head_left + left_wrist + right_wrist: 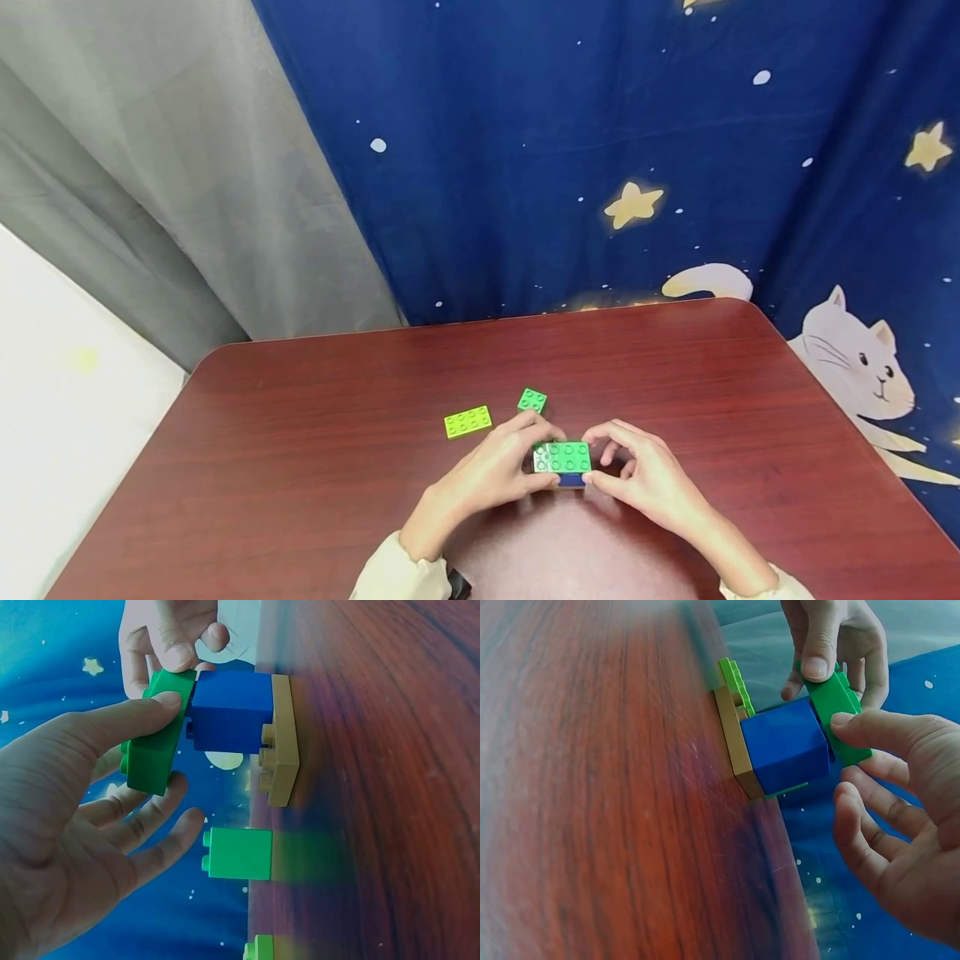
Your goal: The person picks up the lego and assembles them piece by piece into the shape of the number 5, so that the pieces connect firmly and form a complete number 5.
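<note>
A long green brick [570,457] lies over a blue brick [234,711], overhanging it on the left. In the left wrist view the green brick is slightly tilted, with a narrow gap at the blue brick's studs. My left hand [504,462] pinches its left end between thumb and fingers. At its right end my right hand [651,473] pinches it too, thumb [851,724] on the near side. Beneath the blue brick is a flat tan plate [283,761] on the table, some of its studs bare.
Just beyond my left hand stands a small green brick [532,400]. A flat lime plate [468,422] with studs lies to its left. The dark red wooden table [315,467] ends at a blue star-patterned curtain [525,167] and a grey curtain [195,167].
</note>
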Demonstrator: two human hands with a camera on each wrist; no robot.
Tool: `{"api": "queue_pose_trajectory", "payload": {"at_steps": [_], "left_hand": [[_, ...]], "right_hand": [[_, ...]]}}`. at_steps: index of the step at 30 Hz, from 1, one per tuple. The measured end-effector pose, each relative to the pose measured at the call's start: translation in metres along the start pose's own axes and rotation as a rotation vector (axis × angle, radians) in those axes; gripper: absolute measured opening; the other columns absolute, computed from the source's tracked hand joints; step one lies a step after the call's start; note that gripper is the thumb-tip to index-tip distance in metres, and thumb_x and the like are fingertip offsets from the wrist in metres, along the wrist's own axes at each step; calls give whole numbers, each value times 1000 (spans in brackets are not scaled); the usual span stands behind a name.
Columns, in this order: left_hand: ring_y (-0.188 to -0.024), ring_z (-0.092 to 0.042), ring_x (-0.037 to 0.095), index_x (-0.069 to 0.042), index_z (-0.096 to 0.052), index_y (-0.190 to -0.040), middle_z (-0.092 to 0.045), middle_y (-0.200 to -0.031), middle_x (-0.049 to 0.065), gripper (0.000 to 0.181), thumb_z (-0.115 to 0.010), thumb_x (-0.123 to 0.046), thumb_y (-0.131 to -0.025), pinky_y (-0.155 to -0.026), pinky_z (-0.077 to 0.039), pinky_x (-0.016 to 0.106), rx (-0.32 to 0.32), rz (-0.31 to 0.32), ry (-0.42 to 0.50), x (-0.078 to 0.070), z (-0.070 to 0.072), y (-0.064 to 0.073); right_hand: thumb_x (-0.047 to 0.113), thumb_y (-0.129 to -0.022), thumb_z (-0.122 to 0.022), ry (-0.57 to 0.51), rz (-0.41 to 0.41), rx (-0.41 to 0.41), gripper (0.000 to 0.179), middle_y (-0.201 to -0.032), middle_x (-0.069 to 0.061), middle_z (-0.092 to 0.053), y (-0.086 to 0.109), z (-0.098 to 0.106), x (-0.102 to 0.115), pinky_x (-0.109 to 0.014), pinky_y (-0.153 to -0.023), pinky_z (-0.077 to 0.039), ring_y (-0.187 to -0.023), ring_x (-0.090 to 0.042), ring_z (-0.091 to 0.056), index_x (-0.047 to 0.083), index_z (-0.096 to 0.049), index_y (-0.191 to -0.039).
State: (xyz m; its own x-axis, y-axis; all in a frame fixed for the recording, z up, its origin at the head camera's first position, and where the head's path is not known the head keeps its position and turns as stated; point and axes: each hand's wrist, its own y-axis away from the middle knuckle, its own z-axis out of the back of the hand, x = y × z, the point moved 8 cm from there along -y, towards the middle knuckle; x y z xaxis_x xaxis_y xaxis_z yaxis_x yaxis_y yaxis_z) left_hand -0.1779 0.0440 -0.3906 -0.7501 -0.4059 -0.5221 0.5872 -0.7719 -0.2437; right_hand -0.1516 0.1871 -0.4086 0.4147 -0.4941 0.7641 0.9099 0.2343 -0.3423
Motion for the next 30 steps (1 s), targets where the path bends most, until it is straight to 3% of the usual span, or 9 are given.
{"api": "queue_pose_trajectory", "payload": {"at_steps": [8,16,30], "left_hand": [[-88,-49,4,-15,-61,-108,-53,-102,-4,35,-77,-21,-77,-76,-40,13,-1,0,-19,-1,-2,-1],[-82,-49,4,-15,-61,-105,-52,-97,-4,33,-77,-20,-77,-73,-41,13,-20,3,-18,1,-4,-1],[-85,-50,5,-13,-61,-106,-55,-98,-4,33,-76,-21,-78,-76,-41,14,-27,-19,-27,0,-3,-2]], "right_hand": [[12,-70,-81,-19,-1,3,38,-84,5,-57,0,1,-2,-24,-46,-47,-68,-9,-55,23,-61,-100],[15,-72,-80,7,66,-11,35,-79,4,-56,0,0,0,-21,-44,-45,-63,-6,-54,20,-62,-101],[11,-74,-79,6,99,-10,34,-79,4,-53,0,-1,5,-19,-44,-45,-60,-3,-52,17,-61,-102]]}}
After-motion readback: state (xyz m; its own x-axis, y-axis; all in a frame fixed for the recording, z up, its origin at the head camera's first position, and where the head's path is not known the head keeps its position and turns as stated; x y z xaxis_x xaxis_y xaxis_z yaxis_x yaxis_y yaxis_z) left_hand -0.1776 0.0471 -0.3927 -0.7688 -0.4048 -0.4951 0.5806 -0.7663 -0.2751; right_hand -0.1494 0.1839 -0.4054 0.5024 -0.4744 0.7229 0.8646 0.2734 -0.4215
